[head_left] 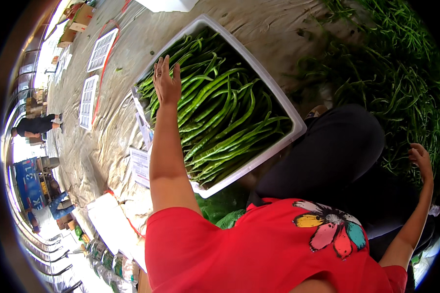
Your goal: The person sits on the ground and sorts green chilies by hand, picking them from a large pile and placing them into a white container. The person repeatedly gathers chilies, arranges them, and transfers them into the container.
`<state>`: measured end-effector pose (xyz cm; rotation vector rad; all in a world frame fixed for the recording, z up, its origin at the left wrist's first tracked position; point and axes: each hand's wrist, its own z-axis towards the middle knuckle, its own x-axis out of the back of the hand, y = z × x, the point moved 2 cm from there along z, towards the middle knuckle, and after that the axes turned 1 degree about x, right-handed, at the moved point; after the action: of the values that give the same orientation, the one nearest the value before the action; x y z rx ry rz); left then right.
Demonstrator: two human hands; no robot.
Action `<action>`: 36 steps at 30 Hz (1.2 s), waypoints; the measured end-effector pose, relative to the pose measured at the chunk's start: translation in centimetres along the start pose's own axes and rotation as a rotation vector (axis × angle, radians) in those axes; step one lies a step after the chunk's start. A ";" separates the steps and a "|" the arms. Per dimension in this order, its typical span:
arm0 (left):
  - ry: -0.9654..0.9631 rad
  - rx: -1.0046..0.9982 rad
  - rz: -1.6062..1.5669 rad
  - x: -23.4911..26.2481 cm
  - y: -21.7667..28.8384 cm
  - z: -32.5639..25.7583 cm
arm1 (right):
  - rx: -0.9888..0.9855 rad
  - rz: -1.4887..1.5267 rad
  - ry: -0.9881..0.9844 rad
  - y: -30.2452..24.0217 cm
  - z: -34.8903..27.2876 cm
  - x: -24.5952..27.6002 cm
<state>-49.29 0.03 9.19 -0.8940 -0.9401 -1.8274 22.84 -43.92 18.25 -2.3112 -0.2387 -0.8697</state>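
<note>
A white foam box (249, 49) holds long green chili peppers (225, 102), laid mostly side by side. My left hand (167, 84) is over the box's left part, its fingers stretched and spread, resting on or just above the peppers; contact cannot be made out. Nothing shows in its grasp. To my right lies a large loose pile of green chili peppers (396, 88). At the near side of that pile is my right hand (420, 160), fingers loosely bent and apart, with no pepper visible in it.
My bent dark-trousered knee (347, 141) is close to the box's right corner. White lattice panels (88, 101) lie on the sheet-covered floor (117, 93) at left. A person in dark clothes (34, 126) is farther off. Green bags (225, 205) lie at the box's near edge.
</note>
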 end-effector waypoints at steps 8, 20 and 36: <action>-0.300 -0.101 -0.318 6.9 13.8 -19.8 | 0.180 -0.129 -0.077 -1.2 0.2 -0.5; -0.713 0.154 -0.378 5.6 11.9 -16.2 | 0.343 -0.133 -0.103 -2.8 -1.3 -1.2; -0.396 -0.123 -0.370 5.8 19.2 -17.1 | 0.272 -0.036 -0.028 1.8 -4.9 0.7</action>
<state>-37.29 -23.31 10.97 -1.2556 -1.3195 -2.0756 21.52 -48.47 20.57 -2.0725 -0.3873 -0.7713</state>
